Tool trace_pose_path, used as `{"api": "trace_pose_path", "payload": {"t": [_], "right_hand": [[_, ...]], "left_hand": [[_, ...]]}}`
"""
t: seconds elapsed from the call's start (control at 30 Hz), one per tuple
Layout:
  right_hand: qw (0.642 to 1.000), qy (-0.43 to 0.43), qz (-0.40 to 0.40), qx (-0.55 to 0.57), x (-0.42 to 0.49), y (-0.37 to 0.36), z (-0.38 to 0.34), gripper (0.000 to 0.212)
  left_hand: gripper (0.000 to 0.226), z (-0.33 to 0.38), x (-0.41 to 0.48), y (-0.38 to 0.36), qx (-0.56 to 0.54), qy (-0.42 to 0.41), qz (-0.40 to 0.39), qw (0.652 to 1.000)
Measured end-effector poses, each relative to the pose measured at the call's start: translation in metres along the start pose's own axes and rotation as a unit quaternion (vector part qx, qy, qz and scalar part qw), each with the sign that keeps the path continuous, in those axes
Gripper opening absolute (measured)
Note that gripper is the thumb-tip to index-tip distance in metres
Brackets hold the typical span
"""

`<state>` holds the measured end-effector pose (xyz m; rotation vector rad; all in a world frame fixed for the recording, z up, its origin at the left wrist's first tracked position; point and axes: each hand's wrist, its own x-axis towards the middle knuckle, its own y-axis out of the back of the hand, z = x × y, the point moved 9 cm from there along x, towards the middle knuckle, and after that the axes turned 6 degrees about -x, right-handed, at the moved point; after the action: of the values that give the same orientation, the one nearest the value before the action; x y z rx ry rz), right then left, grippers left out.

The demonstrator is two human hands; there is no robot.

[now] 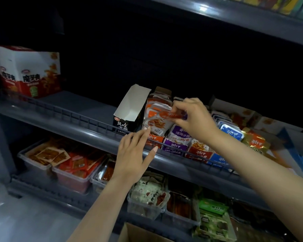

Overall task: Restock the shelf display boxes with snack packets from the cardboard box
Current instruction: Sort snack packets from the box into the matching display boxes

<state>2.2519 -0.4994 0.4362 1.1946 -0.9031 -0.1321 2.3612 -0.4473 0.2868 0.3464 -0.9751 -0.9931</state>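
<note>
On the middle shelf a display box [155,139] holds orange-and-white snack packets [157,124]. My right hand [193,117] reaches over it from the right and pinches the top of an orange packet [171,114] standing in that box. My left hand [135,154] is lower, fingers spread, with its fingertips touching the front packet and the shelf's wire rail. Beside it stand boxes of purple packets [177,137] and blue packets [232,133]. A corner of the cardboard box [138,233] shows at the bottom edge.
An empty black-and-white display box [129,110] stands left of the orange one. A red-and-white carton [28,72] sits at the shelf's far left, with bare shelf between. Clear bins of snacks [72,172] fill the lower shelf. Another shelf [234,16] hangs overhead.
</note>
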Motion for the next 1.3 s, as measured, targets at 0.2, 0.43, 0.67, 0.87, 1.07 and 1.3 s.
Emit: {"api": "trace_pose_path", "payload": {"t": [0.2,0.43,0.67,0.87,1.07,1.3], "right_hand": [[0.995,0.011,-0.092,0.039,0.012,-0.005,-0.006,0.015],[0.998,0.030,-0.037,-0.029,0.002,-0.008,-0.020,0.028],[0.995,0.022,-0.076,-0.057,0.006,-0.020,-0.005,0.033],[0.979,0.047,-0.138,-0.139,0.030,-0.032,-0.021,0.020],[0.976,0.006,-0.212,-0.039,0.032,-0.038,-0.020,0.038],[0.980,-0.027,-0.199,-0.008,0.033,-0.047,-0.010,0.029]], "left_hand": [[0.070,0.000,-0.001,-0.003,0.004,0.003,-0.002,1.000],[0.073,0.001,-0.001,-0.003,0.025,0.001,-0.005,1.000],[0.077,0.000,0.000,-0.004,0.057,0.007,-0.017,0.998],[0.072,0.004,0.000,-0.006,0.065,-0.001,-0.010,0.998],[0.070,0.001,-0.001,-0.005,0.060,-0.003,-0.007,0.998],[0.072,0.003,-0.003,-0.008,0.055,-0.006,-0.002,0.998]]}}
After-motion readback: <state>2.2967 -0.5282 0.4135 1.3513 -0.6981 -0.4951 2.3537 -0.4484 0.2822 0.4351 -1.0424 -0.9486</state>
